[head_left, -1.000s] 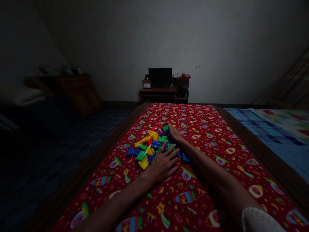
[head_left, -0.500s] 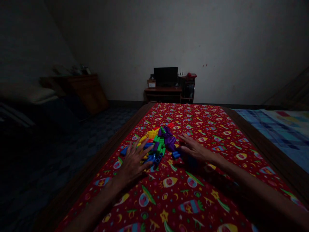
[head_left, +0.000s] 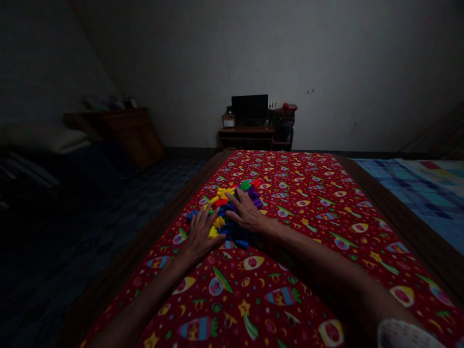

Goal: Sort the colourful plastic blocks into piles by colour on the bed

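Observation:
A loose heap of plastic toy building pieces in yellow (head_left: 225,192), blue (head_left: 241,244), purple (head_left: 256,201), green (head_left: 245,184) and red (head_left: 257,183) lies on a red patterned cloth (head_left: 290,270). My left hand (head_left: 201,234) is at the heap's near left side, fingers spread, next to yellow and blue pieces. Over the heap's right part reaches my right hand (head_left: 248,212), its fingers apart and pointing left; the pieces beneath it are hidden. Neither hand visibly grips a piece.
The cloth covers a long table with a brown edge (head_left: 192,181). At the far wall stands a desk (head_left: 246,129) with a monitor (head_left: 250,109). A wooden cabinet (head_left: 134,133) is on the left, and a blue checked cloth (head_left: 395,186) spreads on the right.
My right hand has moved left from beside the heap to over it. Blue pieces that lay at its right have shifted leftward. My left hand stays near the left side.

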The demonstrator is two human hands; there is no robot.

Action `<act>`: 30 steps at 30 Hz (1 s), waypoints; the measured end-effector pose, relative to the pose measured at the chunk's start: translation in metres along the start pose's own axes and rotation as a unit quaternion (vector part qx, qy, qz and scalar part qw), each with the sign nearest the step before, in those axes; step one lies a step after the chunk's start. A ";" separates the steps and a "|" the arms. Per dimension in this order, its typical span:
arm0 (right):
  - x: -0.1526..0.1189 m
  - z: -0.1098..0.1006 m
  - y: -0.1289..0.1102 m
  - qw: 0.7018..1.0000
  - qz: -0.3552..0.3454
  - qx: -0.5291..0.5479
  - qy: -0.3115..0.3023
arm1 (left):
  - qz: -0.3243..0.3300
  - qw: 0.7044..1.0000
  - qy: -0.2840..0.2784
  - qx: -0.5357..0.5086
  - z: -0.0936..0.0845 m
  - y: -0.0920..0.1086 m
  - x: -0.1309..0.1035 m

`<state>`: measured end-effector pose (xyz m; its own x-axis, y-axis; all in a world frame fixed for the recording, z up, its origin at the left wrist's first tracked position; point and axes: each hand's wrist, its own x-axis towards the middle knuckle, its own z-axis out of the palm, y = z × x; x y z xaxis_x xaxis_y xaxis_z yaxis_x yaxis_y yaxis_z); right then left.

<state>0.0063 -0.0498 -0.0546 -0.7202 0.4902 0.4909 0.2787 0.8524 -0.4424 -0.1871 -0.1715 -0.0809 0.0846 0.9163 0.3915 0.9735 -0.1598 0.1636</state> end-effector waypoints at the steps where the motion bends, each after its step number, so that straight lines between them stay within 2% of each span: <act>1: 0.007 -0.003 0.006 1.000 0.012 0.003 0.015 | -0.012 1.000 0.011 0.005 -0.002 -0.003 -0.001; 3: 0.018 -0.011 0.023 0.995 0.079 0.013 0.056 | -0.056 0.998 0.025 0.016 -0.003 -0.010 -0.002; 5: 0.027 -0.015 0.039 0.980 0.183 0.034 0.076 | -0.107 0.994 0.018 0.012 -0.001 -0.014 -0.001; 7: 0.035 -0.015 0.050 0.964 0.253 0.066 0.056 | -0.131 0.991 0.006 -0.013 0.004 -0.016 0.005; 8: 0.038 -0.013 0.052 0.961 0.260 0.085 0.038 | -0.127 0.991 0.005 -0.031 0.007 -0.015 0.011; 11: 0.039 -0.010 0.048 0.966 0.207 0.152 -0.001 | -0.079 0.993 0.016 -0.085 0.013 -0.011 0.032; 15: 0.019 -0.019 0.034 0.974 0.130 0.184 -0.021 | -0.061 0.990 0.013 -0.124 0.015 -0.009 0.064; 18: -0.002 -0.024 0.022 0.988 0.083 0.100 -0.083 | -0.071 0.986 0.009 -0.150 0.015 -0.010 0.085; 20: -0.008 -0.022 0.014 0.990 0.087 0.016 -0.113 | -0.073 0.982 0.007 -0.174 0.016 -0.008 0.095; 22: -0.006 -0.017 0.009 0.987 0.112 -0.043 -0.108 | -0.070 0.979 0.008 -0.192 0.016 -0.004 0.100; 25: 0.008 -0.009 0.007 0.983 0.147 -0.072 -0.079 | -0.084 0.978 0.024 -0.190 0.014 0.003 0.100; 28: 0.021 -0.011 0.011 0.985 0.165 -0.039 -0.037 | -0.085 0.980 0.012 -0.181 0.007 0.010 0.087; 30: 0.024 -0.020 0.015 0.987 0.160 0.017 0.010 | -0.051 0.985 -0.004 -0.162 0.001 0.018 0.072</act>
<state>0.0057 -0.0211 -0.0344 -0.5862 0.7366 0.3374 0.4672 0.6475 -0.6020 -0.1633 -0.1086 -0.0506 -0.0080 0.9366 0.3504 0.8580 -0.1736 0.4835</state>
